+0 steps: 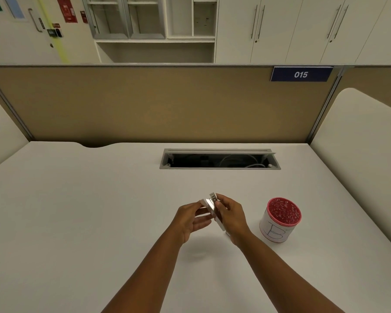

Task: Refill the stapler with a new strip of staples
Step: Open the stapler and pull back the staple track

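On white desk (77, 211) (tan partition (145, 105) behind): red-rimmed cup (280, 220).

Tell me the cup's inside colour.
Red with a pale cut-out pattern; the cup shows in the head view.
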The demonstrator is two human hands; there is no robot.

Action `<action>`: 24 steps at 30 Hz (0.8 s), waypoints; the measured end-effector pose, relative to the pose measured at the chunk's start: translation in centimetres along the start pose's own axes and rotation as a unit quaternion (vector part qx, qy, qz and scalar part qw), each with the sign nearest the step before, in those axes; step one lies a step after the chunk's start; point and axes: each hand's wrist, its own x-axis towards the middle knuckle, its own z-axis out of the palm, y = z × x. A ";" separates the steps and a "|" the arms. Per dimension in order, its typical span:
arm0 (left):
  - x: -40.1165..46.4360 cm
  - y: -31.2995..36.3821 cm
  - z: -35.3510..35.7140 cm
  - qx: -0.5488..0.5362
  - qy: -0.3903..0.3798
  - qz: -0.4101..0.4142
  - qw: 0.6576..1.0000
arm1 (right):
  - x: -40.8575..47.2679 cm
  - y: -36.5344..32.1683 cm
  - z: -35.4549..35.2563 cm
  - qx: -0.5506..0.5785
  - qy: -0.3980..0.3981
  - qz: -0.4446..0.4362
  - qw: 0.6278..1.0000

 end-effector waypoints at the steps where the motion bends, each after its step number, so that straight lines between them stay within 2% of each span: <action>1: 0.0 0.0 -0.1 -0.004 0.004 0.002 1.000 | 0.0 -0.1 -0.1 0.005 0.000 0.000 1.000; 7: 0.3 -0.3 0.0 0.013 -0.023 0.031 0.999 | 0.1 -0.7 -0.3 0.122 -0.074 0.101 0.985; 11: 0.3 -0.2 0.1 -0.005 -0.015 0.037 0.999 | 0.1 -0.9 -0.3 0.158 -0.107 0.124 0.974; 18: 0.3 -0.7 0.2 -0.071 -0.006 0.031 0.997 | 0.1 -0.9 0.5 0.084 0.010 0.079 0.993; 24: 0.4 -0.9 0.4 -0.059 -0.004 0.053 0.997 | 0.0 -1.3 0.4 0.071 0.025 0.060 0.995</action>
